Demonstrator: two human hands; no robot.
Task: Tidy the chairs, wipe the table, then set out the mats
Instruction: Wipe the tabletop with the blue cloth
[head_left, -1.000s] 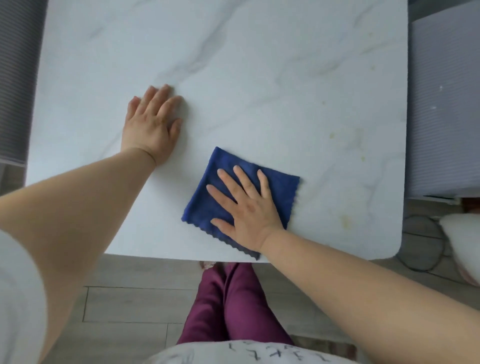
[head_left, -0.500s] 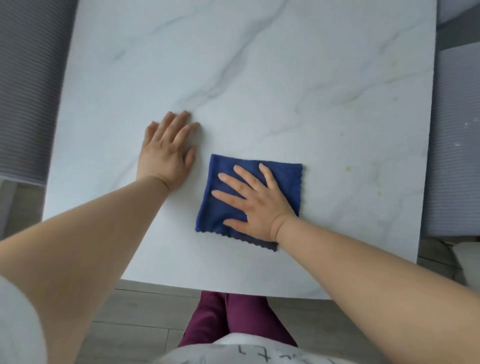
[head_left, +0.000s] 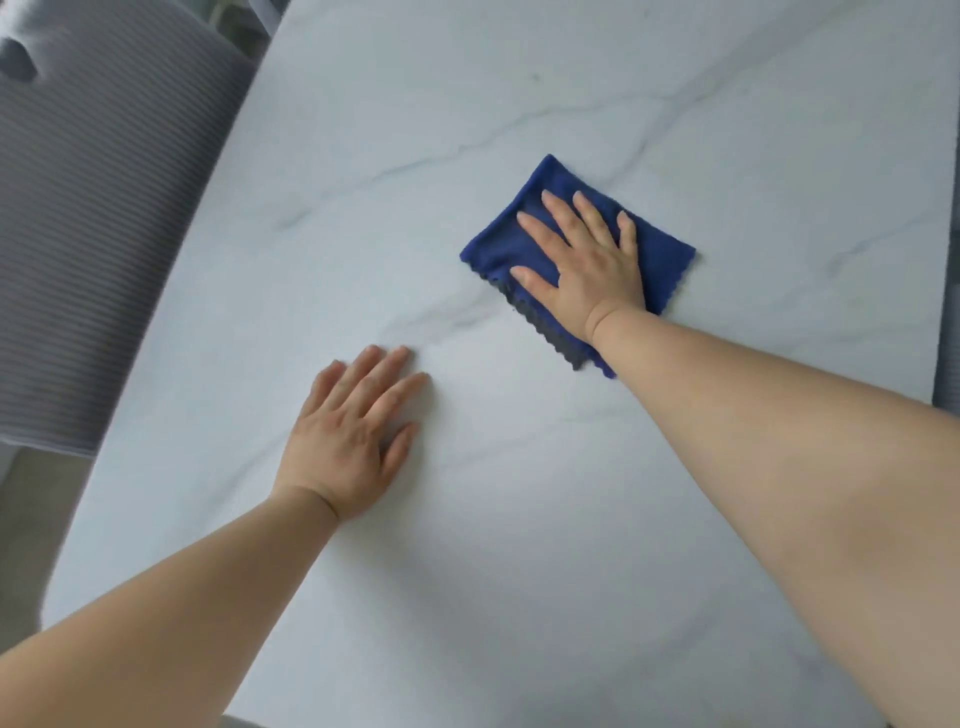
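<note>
While R hand (head_left: 587, 265) presses blue cloth (head_left: 498, 244), fingers (head_left: 561, 213) straight — long axis far-left to near-right; L hand (head_left: 348, 441) flat on tbl (head_left: 519, 571).

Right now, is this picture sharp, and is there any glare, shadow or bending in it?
Head view: soft, even light, no hard glare on the table; faint shadows beside the left hand and below the forearm of the right hand. Head view: slightly soft overall, the chair most smeared, the zigzag edge of the blue cloth readable. Head view: the wide lens curves the table's left edge.
</note>
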